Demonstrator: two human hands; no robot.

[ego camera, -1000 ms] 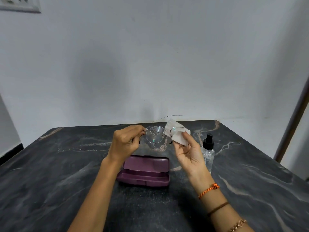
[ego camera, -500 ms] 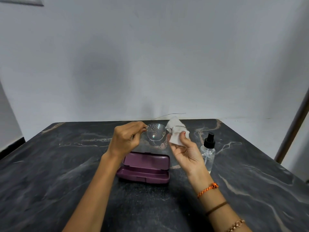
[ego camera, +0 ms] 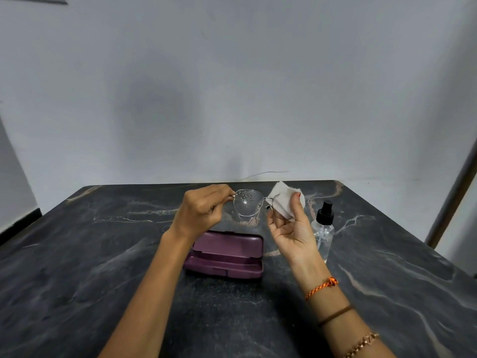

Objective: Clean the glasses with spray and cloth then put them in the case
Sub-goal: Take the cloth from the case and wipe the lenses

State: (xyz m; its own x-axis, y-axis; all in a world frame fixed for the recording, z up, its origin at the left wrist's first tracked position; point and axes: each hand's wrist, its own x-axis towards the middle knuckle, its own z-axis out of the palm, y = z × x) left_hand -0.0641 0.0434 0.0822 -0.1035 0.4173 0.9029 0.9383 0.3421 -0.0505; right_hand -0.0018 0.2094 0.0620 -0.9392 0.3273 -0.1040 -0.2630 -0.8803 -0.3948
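My left hand pinches the left end of thin metal-framed glasses, held up above the table. Spray droplets speckle the visible lens. My right hand holds a small white cloth folded over the other lens, thumb and fingers pressing it from both sides, so that lens is hidden. Below the hands, an open purple glasses case lies on the table, nothing inside it. A clear spray bottle with a black pump top stands just right of my right hand.
The dark marble-patterned table runs back to a white wall. A dark wooden post leans at the right edge. A thin wire lies along the wall behind the table's back edge.
Both hands with the glasses and cloth have risen slightly and the cloth has shifted on the right lens. The case and bottle have not moved.
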